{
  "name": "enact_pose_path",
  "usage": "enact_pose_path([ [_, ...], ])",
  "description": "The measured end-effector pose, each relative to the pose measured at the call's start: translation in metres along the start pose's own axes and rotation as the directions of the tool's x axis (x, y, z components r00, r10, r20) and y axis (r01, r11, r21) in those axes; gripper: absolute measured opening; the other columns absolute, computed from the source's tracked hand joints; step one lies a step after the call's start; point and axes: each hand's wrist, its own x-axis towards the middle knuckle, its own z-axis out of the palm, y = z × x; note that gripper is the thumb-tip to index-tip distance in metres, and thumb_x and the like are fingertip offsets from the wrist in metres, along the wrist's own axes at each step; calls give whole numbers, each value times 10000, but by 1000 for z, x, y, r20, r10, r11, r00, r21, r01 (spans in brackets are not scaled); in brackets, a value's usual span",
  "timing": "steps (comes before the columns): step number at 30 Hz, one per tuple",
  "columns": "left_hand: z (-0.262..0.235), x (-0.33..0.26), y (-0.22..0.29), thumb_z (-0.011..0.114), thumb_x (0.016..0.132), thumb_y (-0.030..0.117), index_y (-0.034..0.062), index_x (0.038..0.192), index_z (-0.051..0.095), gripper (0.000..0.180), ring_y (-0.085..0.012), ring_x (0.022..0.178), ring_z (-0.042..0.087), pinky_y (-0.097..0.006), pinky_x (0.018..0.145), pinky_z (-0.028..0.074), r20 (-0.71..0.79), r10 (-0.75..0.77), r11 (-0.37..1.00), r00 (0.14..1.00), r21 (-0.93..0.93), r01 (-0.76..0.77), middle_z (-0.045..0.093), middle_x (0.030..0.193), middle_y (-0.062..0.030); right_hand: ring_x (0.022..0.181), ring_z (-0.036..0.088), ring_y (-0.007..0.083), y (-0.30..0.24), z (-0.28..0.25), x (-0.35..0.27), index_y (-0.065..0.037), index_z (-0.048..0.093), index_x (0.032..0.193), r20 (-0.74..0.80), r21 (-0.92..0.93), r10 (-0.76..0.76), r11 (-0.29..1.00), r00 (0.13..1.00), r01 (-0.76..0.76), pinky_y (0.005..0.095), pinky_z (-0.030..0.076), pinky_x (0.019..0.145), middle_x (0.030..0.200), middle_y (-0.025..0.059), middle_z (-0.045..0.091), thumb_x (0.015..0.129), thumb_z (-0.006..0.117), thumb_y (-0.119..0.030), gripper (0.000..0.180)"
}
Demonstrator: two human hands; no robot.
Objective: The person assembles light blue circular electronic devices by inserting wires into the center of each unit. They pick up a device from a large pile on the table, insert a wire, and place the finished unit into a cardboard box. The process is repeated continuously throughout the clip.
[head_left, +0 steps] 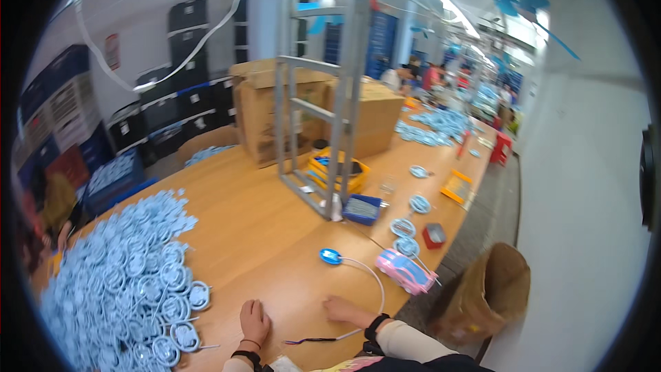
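Observation:
My left hand (255, 320) rests palm down on the wooden table, right of a large heap of light-blue coiled cables (138, 282), holding nothing I can see. My right hand (342, 310) lies on the tabletop with its fingers toward the left, also with nothing visible in it. Beyond it sits a small blue oval device (330, 256). Its white cable (381, 286) curves around the right hand and passes by my right wrist. The cable's dark end with thin bare leads (306, 340) lies between my forearms. A pink and blue toy car (406, 271) stands to the right.
Coiled light-blue cables (405, 227), a red box (434, 235) and a blue bin (362, 209) stand farther along the table. A metal frame (341, 117) rises before cardboard boxes (372, 117). An open brown carton (485, 293) stands at the right. People work in the distance.

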Motion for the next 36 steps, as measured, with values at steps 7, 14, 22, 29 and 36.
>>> enact_pose_path([
  [7, -1, -7, -31, 601, 713, 164, 2, 1187, 486, 514, -394, 1219, 352, -489, 1016, 291, -133, -129, 959, 983, 235, 158, 416, 1277, -212, 1085, 537, 362, -36, -140, 57, -20, 532, 1207, -204, 22, -166, 984, 965, 174, 432, 423, 924, 1155, 217, 574, 801, 578, -330, 513],
  [14, -13, 3, -24, 577, 721, 135, 21, 1131, 543, 427, -372, 1216, 387, -479, 1013, 311, -134, -230, 953, 964, 169, 250, 463, 1260, -183, 1004, 575, 372, -52, -323, 184, -10, 536, 1190, -449, -36, -252, 964, 857, 265, 429, 455, 875, 1054, 251, 603, 812, 613, -357, 519],
  [22, -19, 21, -22, 563, 694, 92, 46, 1103, 567, 412, -362, 1180, 431, -480, 993, 345, -107, -340, 928, 934, 124, 352, 497, 1234, -156, 906, 558, 366, -50, -499, 302, -20, 626, 897, -709, -555, -570, 814, 416, 169, 435, 483, 789, 859, 200, 589, 759, 579, -189, 224],
  [29, -13, 26, -31, 564, 677, 90, 48, 1092, 570, 417, -363, 1174, 441, -490, 991, 353, -54, -402, 904, 914, 134, 405, 501, 1228, -158, 1093, 468, 388, -45, -638, 359, 20, 477, 1145, -824, -517, -527, 850, 208, 102, 438, 390, 956, 1148, 232, 507, 813, 596, -257, 448],
  [36, -27, 46, -28, 572, 645, 110, 59, 1056, 590, 415, -358, 1163, 457, -490, 969, 381, -9, -415, 895, 910, 177, 410, 515, 1211, -148, 1155, 416, 407, -21, -746, 411, 56, 475, 1147, -747, -655, -665, 728, 26, -204, 465, 353, 978, 1207, 256, 465, 860, 542, -348, 500],
])
